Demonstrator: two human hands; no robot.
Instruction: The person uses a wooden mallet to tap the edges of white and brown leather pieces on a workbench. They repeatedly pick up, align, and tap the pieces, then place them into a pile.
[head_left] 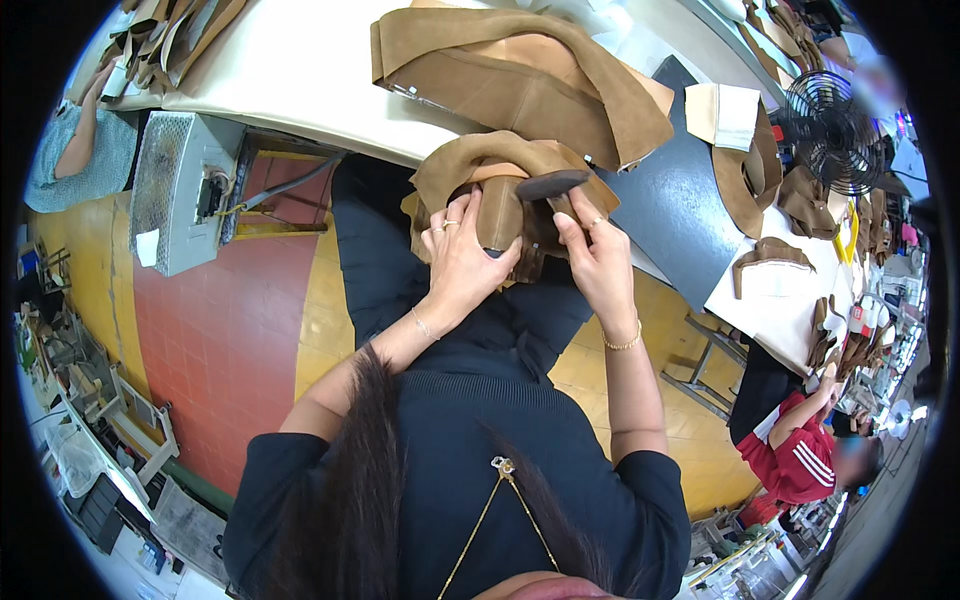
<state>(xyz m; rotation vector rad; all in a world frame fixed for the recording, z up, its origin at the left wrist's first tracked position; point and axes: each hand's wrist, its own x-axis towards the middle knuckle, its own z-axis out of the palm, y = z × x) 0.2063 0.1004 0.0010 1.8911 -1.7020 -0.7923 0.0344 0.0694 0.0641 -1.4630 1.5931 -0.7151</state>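
A brown suede piece [497, 218], which looks like a boot upper, is folded over my lap against the table's edge. My left hand [462, 255] grips its stitched middle, thumb and fingers on either side. In my right hand [597, 262] is a hammer with a dark, rounded head [553, 184]; its handle is mostly hidden by my fingers. The hammer head lies over the suede, just right of the seam; whether it touches cannot be made out. Just beyond, a larger brown suede upper [540, 95] with a tan lining rests on the table.
A dark blue-grey board [672, 205] lies on the pale table [290, 70]. More suede pieces [745, 180] and a black fan [832, 130] stand to the right. A grey metal box with mesh [180, 190] is at left. A co-worker in red [800, 455] sits at right, another person [85, 150] at far left.
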